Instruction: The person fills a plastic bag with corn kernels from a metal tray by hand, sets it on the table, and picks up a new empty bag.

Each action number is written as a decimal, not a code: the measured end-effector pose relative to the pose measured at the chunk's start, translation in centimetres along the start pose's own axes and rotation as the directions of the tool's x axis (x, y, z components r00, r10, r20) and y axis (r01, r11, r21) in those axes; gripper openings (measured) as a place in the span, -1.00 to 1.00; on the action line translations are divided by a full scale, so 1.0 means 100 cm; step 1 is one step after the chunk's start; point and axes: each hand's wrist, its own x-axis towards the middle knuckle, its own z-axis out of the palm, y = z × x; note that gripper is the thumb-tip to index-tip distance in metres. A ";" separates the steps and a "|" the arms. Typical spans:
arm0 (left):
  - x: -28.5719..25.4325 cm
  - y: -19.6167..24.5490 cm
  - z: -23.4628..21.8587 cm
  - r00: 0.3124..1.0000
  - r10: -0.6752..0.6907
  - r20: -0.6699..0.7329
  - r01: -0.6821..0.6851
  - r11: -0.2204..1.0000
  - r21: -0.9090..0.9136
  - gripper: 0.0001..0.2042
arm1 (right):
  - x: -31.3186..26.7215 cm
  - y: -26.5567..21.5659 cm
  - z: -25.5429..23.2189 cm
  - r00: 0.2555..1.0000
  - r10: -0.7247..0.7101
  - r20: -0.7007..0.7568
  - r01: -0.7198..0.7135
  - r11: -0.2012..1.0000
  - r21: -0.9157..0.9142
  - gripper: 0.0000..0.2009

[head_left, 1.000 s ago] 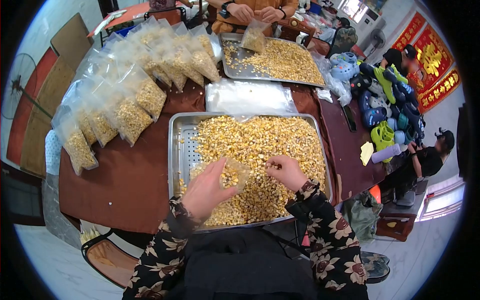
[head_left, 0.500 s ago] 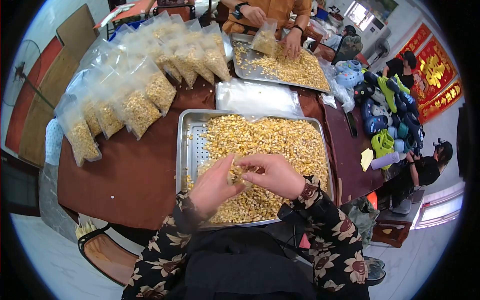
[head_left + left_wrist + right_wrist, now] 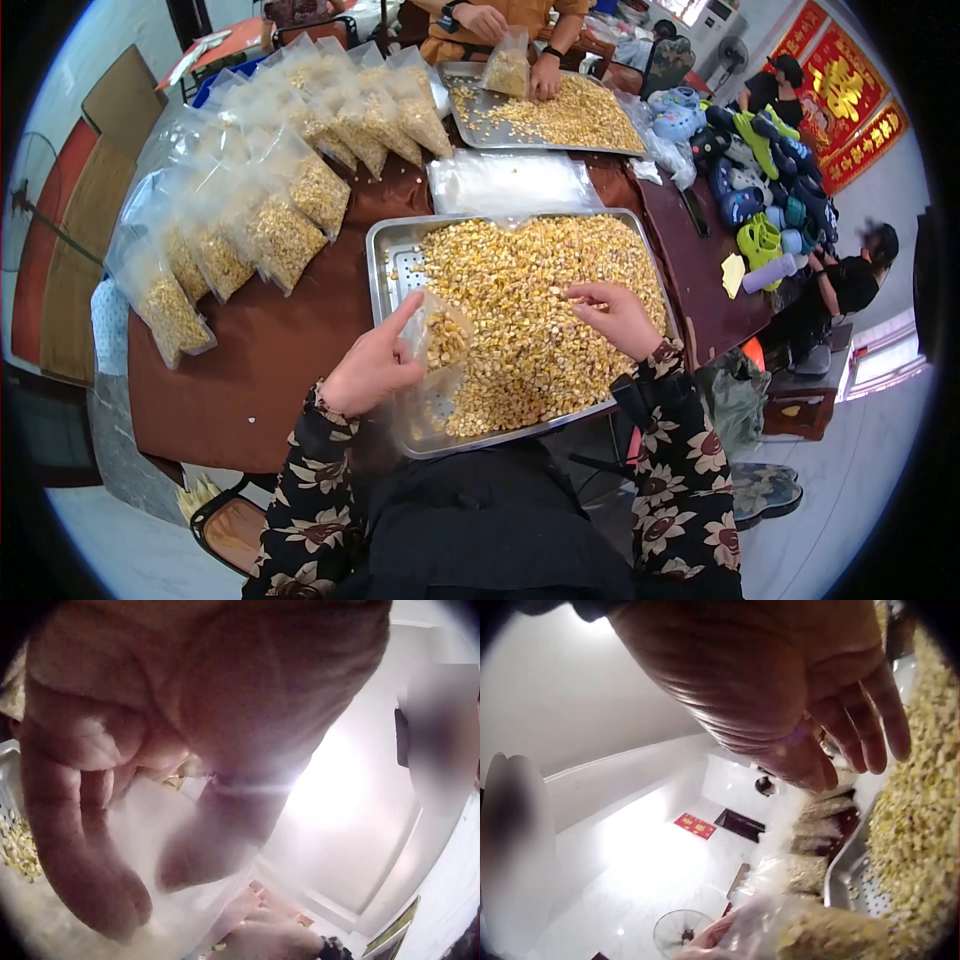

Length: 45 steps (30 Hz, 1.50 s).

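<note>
Lying flat, brown cloth (image 3: 265, 400) is bearing the metal tray (image 3: 402, 262) | corn (image 3: 550, 350) is filling most of it | right hand (image 3: 620, 318) is hovering above, fingers loosely extended | left hand (image 3: 372, 368) is gripping the part-filled bag (image 3: 445, 340) at the tray's left side

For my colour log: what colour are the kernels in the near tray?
Yellow mixed with paler, whitish bits; the kernels show best in the head view.

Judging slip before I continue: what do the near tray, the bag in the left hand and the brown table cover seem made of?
Near tray: metal, likely stainless steel; glossy rim, punched floor. Bag in the left hand: apparently plastic film; cloudy-clear, kernels show through. Brown table cover: probably fabric; matte, softly creased.
</note>
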 end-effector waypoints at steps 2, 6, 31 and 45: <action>-0.001 -0.005 -0.007 1.000 0.008 0.012 -0.008 1.000 0.001 -0.19 | -0.007 0.016 -0.002 0.998 0.027 -0.054 -0.031 0.997 -0.072 -0.75; -0.005 -0.008 -0.009 0.999 0.043 0.017 -0.042 0.999 -0.034 -0.19 | -0.021 0.052 -0.006 0.988 0.022 -0.156 -0.046 0.987 -0.154 -0.73; -0.003 0.022 0.033 0.945 0.295 -0.140 -0.265 0.944 0.198 -0.63 | 0.056 -0.037 0.092 0.666 -0.575 0.476 0.513 0.816 0.267 -0.58; -0.004 -0.008 0.041 0.789 0.287 -0.543 -0.413 0.902 -0.124 -0.70 | 0.029 -0.032 0.119 0.860 -0.473 0.190 0.418 0.868 0.267 -0.80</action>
